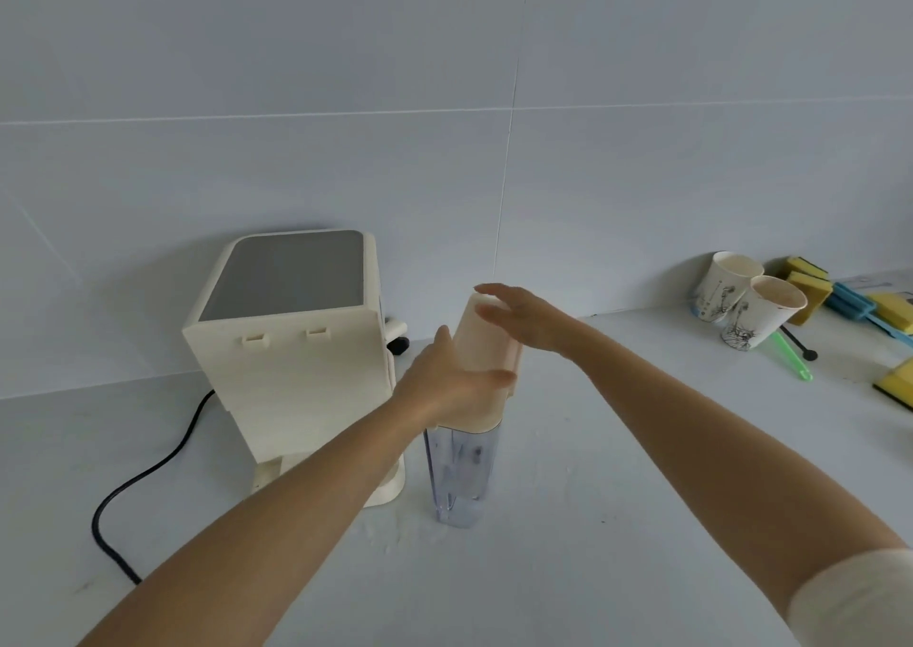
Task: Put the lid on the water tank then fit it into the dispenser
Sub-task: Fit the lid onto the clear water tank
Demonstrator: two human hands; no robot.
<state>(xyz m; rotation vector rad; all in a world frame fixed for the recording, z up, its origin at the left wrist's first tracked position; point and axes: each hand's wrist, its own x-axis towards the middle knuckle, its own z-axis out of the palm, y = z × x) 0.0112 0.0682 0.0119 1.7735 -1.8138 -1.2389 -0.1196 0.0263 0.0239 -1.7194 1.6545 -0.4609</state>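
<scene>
A clear plastic water tank point(460, 473) stands upright on the white counter, just right of the cream dispenser point(296, 350). A cream lid point(486, 345) sits on top of the tank. My left hand point(444, 379) grips the lid's near left side, thumb up along it. Over the lid's far right edge rests my right hand point(528, 320), flat, with its fingers spread. The dispenser shows its back panel with two small slots and a grey top.
A black power cord point(148, 473) runs from the dispenser across the counter at left. Two paper cups point(746, 305), yellow sponges point(810, 285) and a green tool point(793, 355) lie at the far right. A tiled wall closes the back.
</scene>
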